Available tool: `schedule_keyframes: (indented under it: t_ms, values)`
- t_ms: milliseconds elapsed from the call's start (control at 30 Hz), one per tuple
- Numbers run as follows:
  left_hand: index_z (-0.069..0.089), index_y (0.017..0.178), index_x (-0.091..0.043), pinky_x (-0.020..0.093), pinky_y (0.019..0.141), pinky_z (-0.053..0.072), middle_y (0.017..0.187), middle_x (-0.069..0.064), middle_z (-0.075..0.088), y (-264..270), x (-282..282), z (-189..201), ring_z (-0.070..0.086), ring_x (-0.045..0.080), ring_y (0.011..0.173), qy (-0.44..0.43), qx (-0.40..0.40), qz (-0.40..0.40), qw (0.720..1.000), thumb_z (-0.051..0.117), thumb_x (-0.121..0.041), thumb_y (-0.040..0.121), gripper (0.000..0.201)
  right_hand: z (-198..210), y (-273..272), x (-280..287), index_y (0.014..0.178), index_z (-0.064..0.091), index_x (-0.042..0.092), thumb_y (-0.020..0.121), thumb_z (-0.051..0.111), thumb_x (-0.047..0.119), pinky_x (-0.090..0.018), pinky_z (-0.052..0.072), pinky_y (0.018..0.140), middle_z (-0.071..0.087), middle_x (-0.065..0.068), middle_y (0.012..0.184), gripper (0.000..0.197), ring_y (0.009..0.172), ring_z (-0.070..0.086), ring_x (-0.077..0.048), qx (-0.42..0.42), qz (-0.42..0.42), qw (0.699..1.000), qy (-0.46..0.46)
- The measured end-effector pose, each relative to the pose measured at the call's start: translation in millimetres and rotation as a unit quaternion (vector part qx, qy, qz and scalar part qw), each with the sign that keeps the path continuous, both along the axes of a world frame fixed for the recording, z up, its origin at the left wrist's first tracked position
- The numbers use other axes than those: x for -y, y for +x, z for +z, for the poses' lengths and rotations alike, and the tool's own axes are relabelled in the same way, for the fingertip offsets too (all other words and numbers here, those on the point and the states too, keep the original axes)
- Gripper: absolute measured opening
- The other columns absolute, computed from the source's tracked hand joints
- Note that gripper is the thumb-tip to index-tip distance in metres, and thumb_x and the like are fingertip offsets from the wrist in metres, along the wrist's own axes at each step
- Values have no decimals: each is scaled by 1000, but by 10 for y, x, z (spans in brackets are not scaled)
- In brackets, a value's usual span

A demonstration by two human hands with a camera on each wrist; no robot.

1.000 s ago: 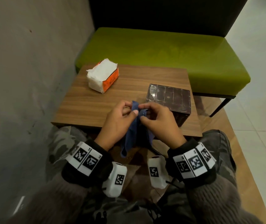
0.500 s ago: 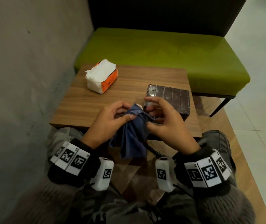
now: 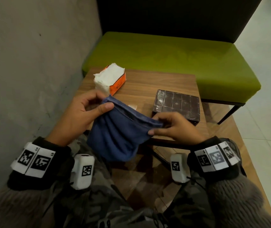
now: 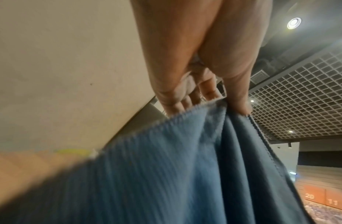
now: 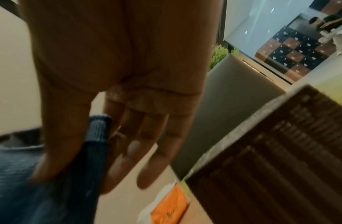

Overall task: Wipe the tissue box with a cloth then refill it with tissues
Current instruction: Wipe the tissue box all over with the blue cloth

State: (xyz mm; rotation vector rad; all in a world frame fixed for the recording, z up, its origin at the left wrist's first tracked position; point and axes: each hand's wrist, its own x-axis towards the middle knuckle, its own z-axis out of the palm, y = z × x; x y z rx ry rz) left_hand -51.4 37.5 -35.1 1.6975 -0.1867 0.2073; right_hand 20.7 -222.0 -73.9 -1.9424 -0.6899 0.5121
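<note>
Left hand: pinches cloth corner, now farther left.
Right hand: pinches opposite corner.
Cloth: bunched earlier, now spread.

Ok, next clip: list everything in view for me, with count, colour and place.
cloth: one, blue, held up over the table's near edge
tissue box: one, dark brown, table's right side
tissue pack: one, orange wrapper with white tissues, table's far left
table: one, wood
bench: one, green seat, beyond the table
left hand: pinches the cloth's upper left edge
right hand: pinches the cloth's right edge
</note>
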Motion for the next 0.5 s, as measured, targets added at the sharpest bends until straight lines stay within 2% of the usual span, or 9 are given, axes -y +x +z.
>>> schedule_keyframes:
  t_ms: [67,133,200,300,367,433,500]
  values:
    - [69,76,-31,12,71,50,74,-15,68,0,-161,-7,60,-4,73,21,-5,29,999,78,-27,64,16,137,38,-8,89,68,4,81,71,13,-26,55,74,71,-12,88,12,82,68,-17,22,-36,999,33]
    - [71,72,-37,12,68,52,71,-16,69,-6,-296,-36,62,-3,70,53,-12,40,998,76,-23,63,17,230,82,-88,86,69,3,83,71,17,-30,53,70,71,-15,84,14,79,67,-20,89,-30,996,-7]
    - [71,72,-36,13,69,53,72,-15,70,-12,-362,-67,63,-2,71,60,-16,65,996,69,-18,66,20,288,107,-174,83,69,4,83,72,16,-30,49,65,70,-11,78,12,74,65,-18,152,-42,987,-23]
    - [69,70,-30,13,67,53,69,-17,70,-3,-436,-101,64,-4,68,27,-12,107,994,69,-18,67,12,413,168,-282,79,70,8,82,72,11,-21,42,60,70,-7,73,5,69,62,-18,210,-71,975,-2]
    - [68,69,-32,13,64,53,67,-18,68,-17,-467,-156,62,-4,64,43,-15,135,990,68,-9,73,24,431,149,-329,79,70,13,82,71,11,-18,42,61,70,-1,74,4,72,63,-13,216,-75,973,-13]
    - [67,67,-43,11,57,48,64,-21,66,28,-517,-199,58,-5,59,81,-15,155,984,69,-3,76,40,423,177,-390,80,71,15,82,72,13,-26,45,63,69,1,73,3,71,63,-11,226,-92,970,-15]
    - [67,65,-44,7,53,42,59,-23,63,43,-572,-297,53,-6,54,83,-35,168,982,68,1,77,47,361,179,-447,79,72,17,81,73,16,-33,46,63,70,0,72,2,70,63,-14,225,-92,969,-49]
